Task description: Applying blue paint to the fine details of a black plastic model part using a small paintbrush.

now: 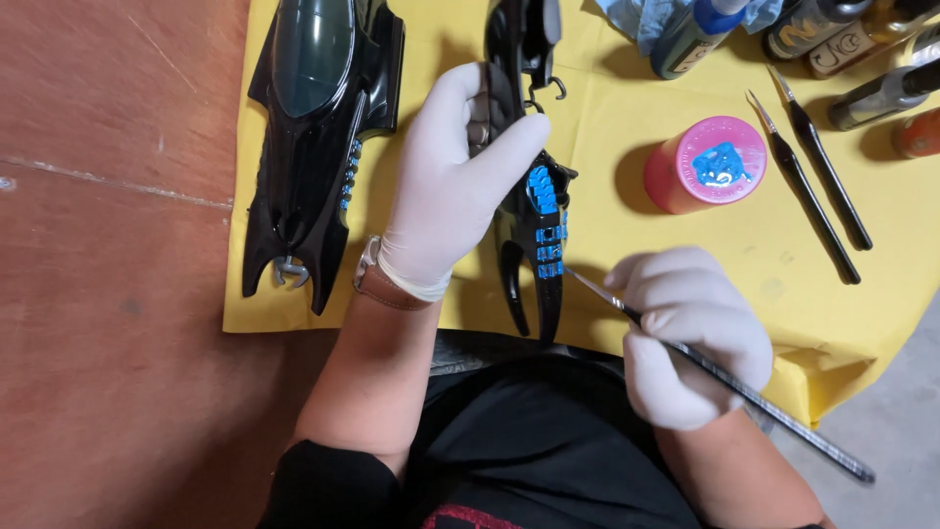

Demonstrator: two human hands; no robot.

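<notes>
My left hand [455,176], in a white glove, grips a black model vehicle part [534,225] held on edge over the yellow sheet [607,147]. Blue-painted vent slots run down the part's side. My right hand [690,333], also gloved, holds a thin paintbrush [744,392] whose tip touches the lower blue slots. A pink cap [707,164] with a puddle of blue paint on top stands just right of the part.
A second black model body [318,137] with a dark canopy lies at the left of the sheet. Two spare brushes [813,186] lie right of the cap. Several paint bottles [832,29] and a blue cloth [646,15] sit at the top right. Reddish floor [108,294] lies to the left.
</notes>
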